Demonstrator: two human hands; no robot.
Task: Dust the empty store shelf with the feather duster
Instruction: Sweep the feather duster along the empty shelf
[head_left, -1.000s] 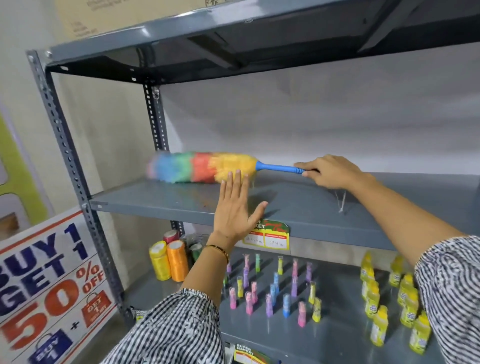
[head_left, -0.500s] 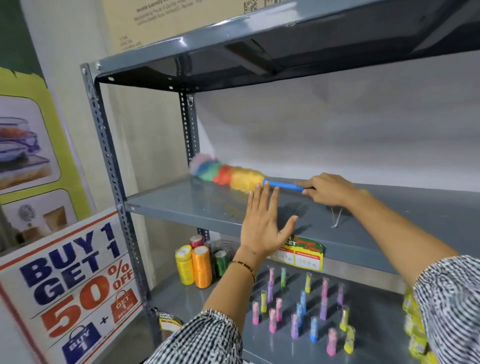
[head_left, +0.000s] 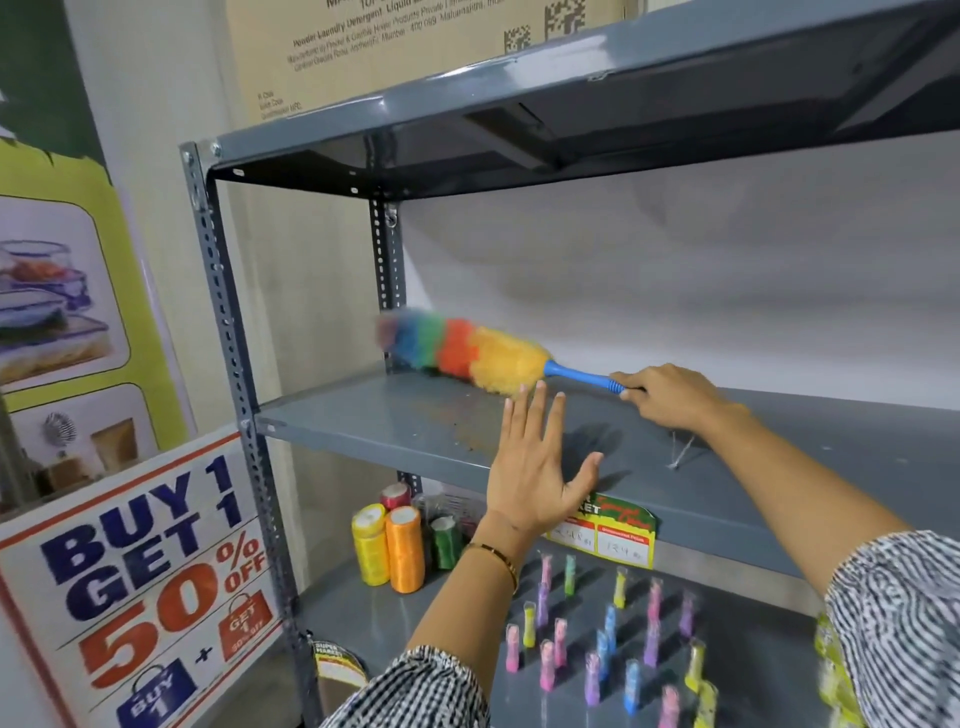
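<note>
Grey steel forms the shelf (head_left: 363, 431), which is bare apart from a patch of brownish dust near its front left area. The feather duster (head_left: 467, 351) lies low over the rear left corner, its rainbow head blurred at the tip and its yellow end nearest the blue handle. The right hand (head_left: 667, 397) is clenched around the handle end, with a thin loop of string hanging beneath it. The left hand (head_left: 535, 467) is raised in front of the shelf edge, palm forward, fingers spread and grasping nothing. Thread spools (head_left: 389, 545) stand on the lower shelf.
</note>
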